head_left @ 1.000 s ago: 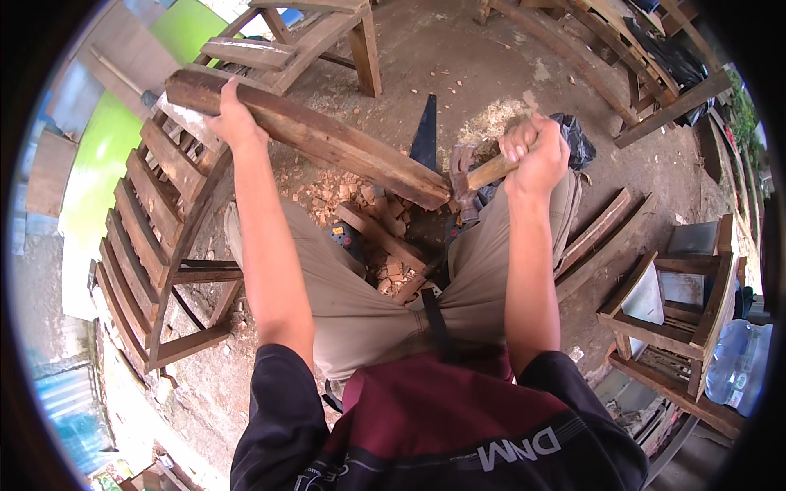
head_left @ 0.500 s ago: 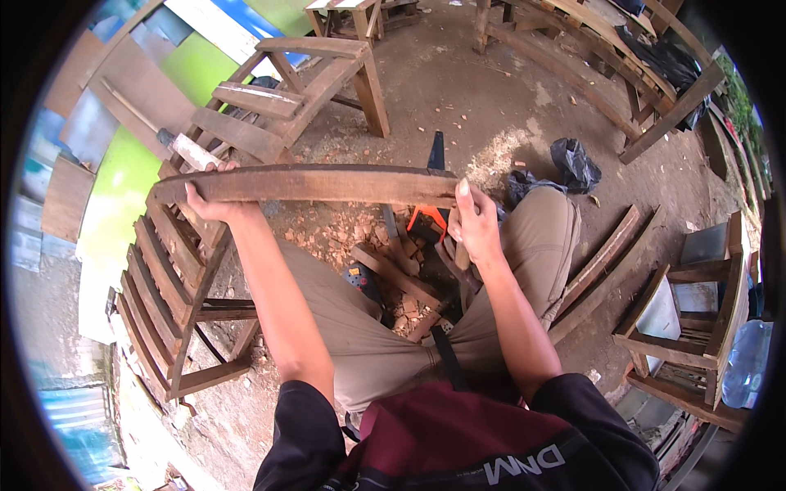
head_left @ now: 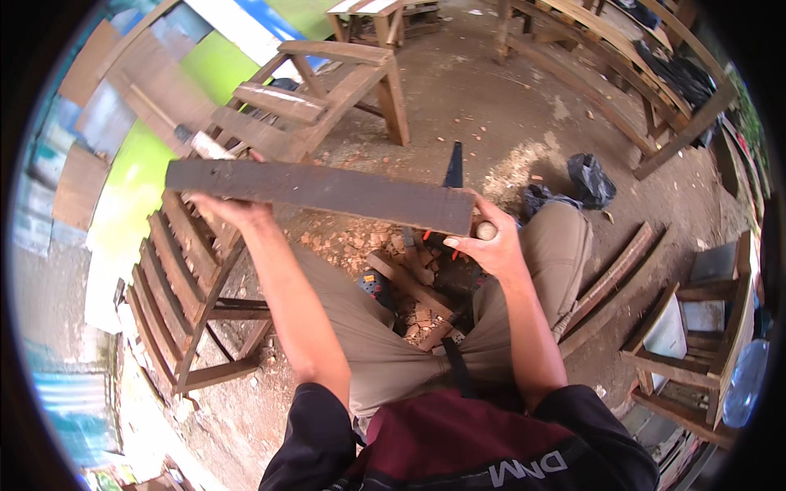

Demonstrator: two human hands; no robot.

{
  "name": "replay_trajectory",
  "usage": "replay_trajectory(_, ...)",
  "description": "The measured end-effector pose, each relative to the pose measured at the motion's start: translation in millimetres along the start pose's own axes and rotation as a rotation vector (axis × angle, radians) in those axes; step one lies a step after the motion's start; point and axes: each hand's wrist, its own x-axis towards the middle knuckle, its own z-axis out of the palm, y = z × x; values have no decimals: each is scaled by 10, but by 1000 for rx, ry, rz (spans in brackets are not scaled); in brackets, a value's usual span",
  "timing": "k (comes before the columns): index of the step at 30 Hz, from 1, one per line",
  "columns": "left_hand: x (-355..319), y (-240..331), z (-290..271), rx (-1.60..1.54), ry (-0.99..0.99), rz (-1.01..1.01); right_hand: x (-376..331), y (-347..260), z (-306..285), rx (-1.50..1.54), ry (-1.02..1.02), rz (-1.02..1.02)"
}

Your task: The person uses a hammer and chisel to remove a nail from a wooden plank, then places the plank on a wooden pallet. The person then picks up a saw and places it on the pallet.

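Note:
A long dark wooden plank (head_left: pixel 327 191) lies crosswise between my hands, above my lap, its broad dark face turned up and its right end tilted lower. My left hand (head_left: pixel 239 213) is closed around it near the left end, with the fingers mostly behind the wood. At the other end, my right hand (head_left: pixel 501 247) grips the plank between thumb and fingers. A round-ended wooden handle (head_left: pixel 486 231) is also held in that hand; the rest of this tool is hidden. Beyond the plank stands the dark blade of a saw (head_left: pixel 454 165), with bits of orange showing below the plank.
Wood chips (head_left: pixel 422 317) and a wood offcut (head_left: pixel 409 282) lie between my legs. A slatted wooden chair (head_left: pixel 176 278) stands left, a wooden frame (head_left: pixel 352 90) ahead. Two curved slats (head_left: pixel 610 274) lie right, near a small wooden chair (head_left: pixel 675 368). A black plastic bag (head_left: pixel 591 180) sits beyond my right knee.
The plank has been rolled so its broad dark face shows instead of its narrower brown side. Its right end has dropped toward me, and my right hand's grip has shifted.

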Motion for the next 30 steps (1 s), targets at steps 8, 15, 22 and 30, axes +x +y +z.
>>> replay_trajectory(8, 2, 26, -130, -202, 132, -125, 33, 163, -27, -255, 301, 98)
replay_trajectory(15, -225, 7, 34, -186, -42, -143, 97, 264, -42, 44, 584, -35)
replay_trajectory(22, -949, -802, 198, 75, -130, -377, 112, 245, 96, 117, 499, 0)
replay_trajectory(30, -1587, -1472, 170, 633, -213, -234, 67, 307, 17, 40, 472, -27)
